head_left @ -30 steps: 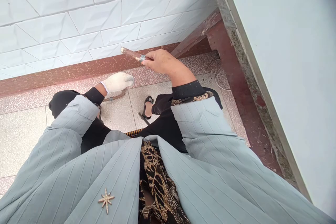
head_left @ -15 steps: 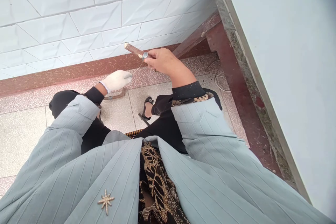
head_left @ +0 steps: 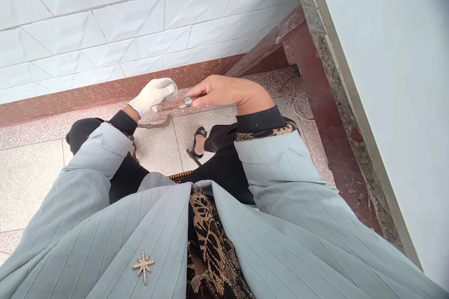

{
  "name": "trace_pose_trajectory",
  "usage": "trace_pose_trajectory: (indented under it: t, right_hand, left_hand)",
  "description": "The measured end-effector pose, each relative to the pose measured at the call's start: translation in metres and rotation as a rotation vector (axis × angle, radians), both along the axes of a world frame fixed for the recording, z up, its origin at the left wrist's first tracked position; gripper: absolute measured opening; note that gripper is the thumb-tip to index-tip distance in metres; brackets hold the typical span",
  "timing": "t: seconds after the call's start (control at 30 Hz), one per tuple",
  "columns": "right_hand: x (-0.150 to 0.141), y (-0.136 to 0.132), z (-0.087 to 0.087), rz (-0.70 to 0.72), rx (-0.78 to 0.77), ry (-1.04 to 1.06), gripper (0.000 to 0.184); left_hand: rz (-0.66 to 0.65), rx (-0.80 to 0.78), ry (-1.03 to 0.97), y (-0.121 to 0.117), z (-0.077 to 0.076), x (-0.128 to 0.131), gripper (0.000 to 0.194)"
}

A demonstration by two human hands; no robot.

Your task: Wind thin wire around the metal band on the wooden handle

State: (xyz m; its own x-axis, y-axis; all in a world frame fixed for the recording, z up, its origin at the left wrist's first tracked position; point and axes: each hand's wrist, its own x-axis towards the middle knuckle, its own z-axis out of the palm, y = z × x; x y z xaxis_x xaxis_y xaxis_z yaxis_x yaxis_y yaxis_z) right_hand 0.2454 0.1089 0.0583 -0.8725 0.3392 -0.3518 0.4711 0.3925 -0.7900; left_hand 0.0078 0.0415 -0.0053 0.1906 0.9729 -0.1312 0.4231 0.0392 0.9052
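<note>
A short brown wooden stick (head_left: 170,105) lies roughly level in front of me, with a coil of grey wire (head_left: 188,102) wound around it. My bare right hand (head_left: 219,91) grips its right end just beside the coil, thumb and fingers closed on it. My left hand (head_left: 156,95), in a white knitted glove, is at the stick's left end with its fingers closed. The glove hides part of that end. The loose wire strand that ran into the glove earlier does not show clearly now.
Another brown stick (head_left: 157,124) with a wire binding lies on the tiled floor (head_left: 157,149) below my left hand. Loops of thin cable (head_left: 298,105) lie at right, beside a dark red wooden frame (head_left: 315,112) under a pale board (head_left: 386,79). A white tiled wall (head_left: 140,23) stands ahead.
The stick has swung from slanting up-left to nearly level and come lower. My left hand has moved up to its left end. My right hand has turned and lowered slightly.
</note>
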Motion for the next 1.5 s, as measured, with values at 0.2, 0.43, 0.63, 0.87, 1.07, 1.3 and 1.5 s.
trace_pose_trajectory:
  t: [0.2,0.43,0.63,0.87,1.07,1.3,1.5]
  right_hand:
    - [0.012,0.0,0.0,-0.22,-0.214,0.031,0.03]
    - [0.005,0.003,-0.01,-0.62,-0.089,0.28,0.038]
    - [-0.01,0.01,-0.023,-0.544,0.366,-0.205,0.022]
    - [-0.02,-0.009,-0.009,0.184,-0.14,-0.498,0.019]
    - [0.011,0.001,0.001,-0.37,-0.259,0.182,0.024]
    - [-0.001,0.005,-0.005,-0.928,-0.064,0.224,0.03]
    - [-0.009,0.008,-0.011,-0.681,0.367,-0.255,0.02]
  left_hand:
    - [-0.11,-0.088,-0.243,-0.014,-0.001,0.011,0.024]
    - [-0.138,-0.083,-0.145,-0.019,0.005,0.024,0.022]
    - [-0.274,0.109,0.188,-0.019,0.007,0.022,0.018]
    - [-0.321,0.135,0.202,-0.014,0.004,0.008,0.015]
    - [-0.192,-0.023,-0.113,-0.011,0.001,0.007,0.021]
    - [-0.439,-0.169,-0.094,-0.022,0.009,0.023,0.019]
    - [-0.509,-0.145,-0.13,-0.028,0.027,0.019,0.017]
